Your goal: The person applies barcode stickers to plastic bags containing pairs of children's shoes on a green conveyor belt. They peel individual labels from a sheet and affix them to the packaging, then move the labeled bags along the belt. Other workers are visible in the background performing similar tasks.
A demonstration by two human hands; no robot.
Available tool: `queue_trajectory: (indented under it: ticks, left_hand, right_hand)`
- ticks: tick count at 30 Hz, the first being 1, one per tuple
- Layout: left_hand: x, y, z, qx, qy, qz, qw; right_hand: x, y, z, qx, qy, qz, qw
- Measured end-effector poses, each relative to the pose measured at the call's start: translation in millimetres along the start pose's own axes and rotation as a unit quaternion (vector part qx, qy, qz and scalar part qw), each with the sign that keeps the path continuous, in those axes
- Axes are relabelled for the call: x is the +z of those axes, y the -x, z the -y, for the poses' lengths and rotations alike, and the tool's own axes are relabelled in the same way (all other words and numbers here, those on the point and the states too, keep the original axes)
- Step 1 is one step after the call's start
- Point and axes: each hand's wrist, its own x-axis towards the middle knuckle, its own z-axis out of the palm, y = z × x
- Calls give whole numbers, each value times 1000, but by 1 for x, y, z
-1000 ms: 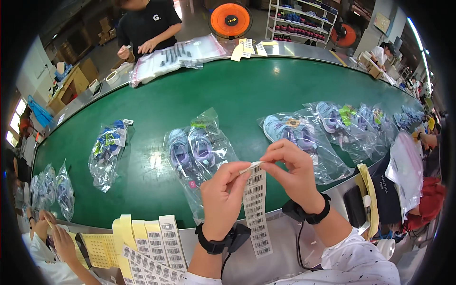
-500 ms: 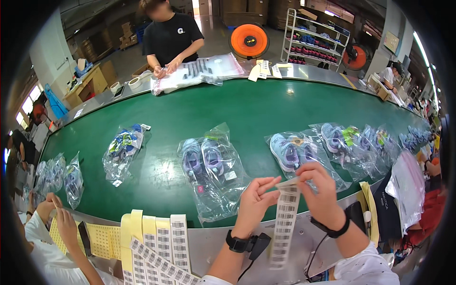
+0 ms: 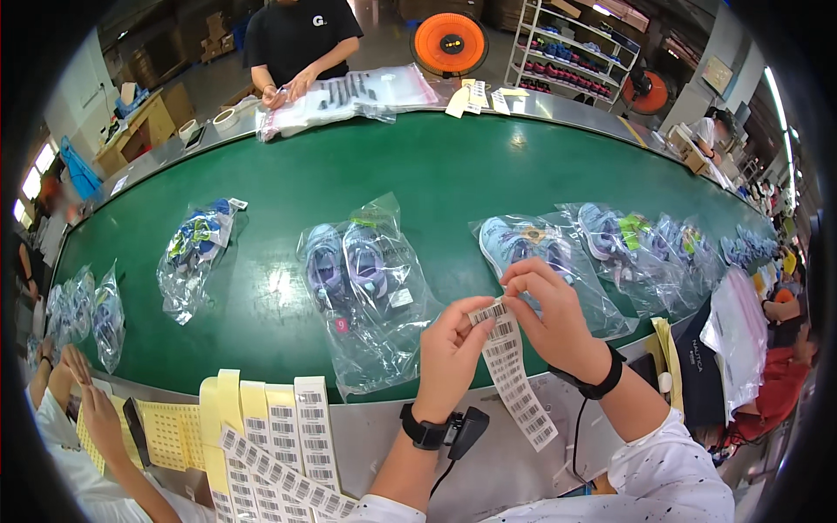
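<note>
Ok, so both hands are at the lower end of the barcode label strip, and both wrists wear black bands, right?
Not the lower end: the head view shows the left hand and right hand at the upper end of the barcode label strip. Both wrists do wear black bands.

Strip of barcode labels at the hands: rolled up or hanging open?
Hanging open: the label strip trails below the hands, printed side showing, lower end free.

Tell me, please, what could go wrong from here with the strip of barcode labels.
The left hand pinches the barcode-label strip only near its top, so it might slip or crease. The black cable below the right wrist strap hangs near the strip's loose end and could snag it.
</note>
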Motion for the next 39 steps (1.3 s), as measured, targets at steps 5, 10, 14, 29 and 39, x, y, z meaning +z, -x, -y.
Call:
queue_trajectory:
  ticks: [5, 10, 14, 29, 39]
  left_hand:
    - [11, -1, -4, -27, 150, 31, 988]
    - [-3, 1, 35, -57, 171, -12, 984]
    - [-3, 13, 68, -116, 188, -75, 972]
    - [-12, -2, 80, -166, 257, -171, 936]
    - [-8, -4, 86, -186, 273, -161, 930]
  right_hand:
    - [-9, 17, -4, -99, 46, -11, 994]
    - [-37, -17, 31, -27, -135, -65, 988]
    - [-17, -120, 36, 104, -444, -55, 888]
    - [179, -186, -172, 449, -300, 40, 841]
    - [157, -213, -181, 409, -372, 112, 826]
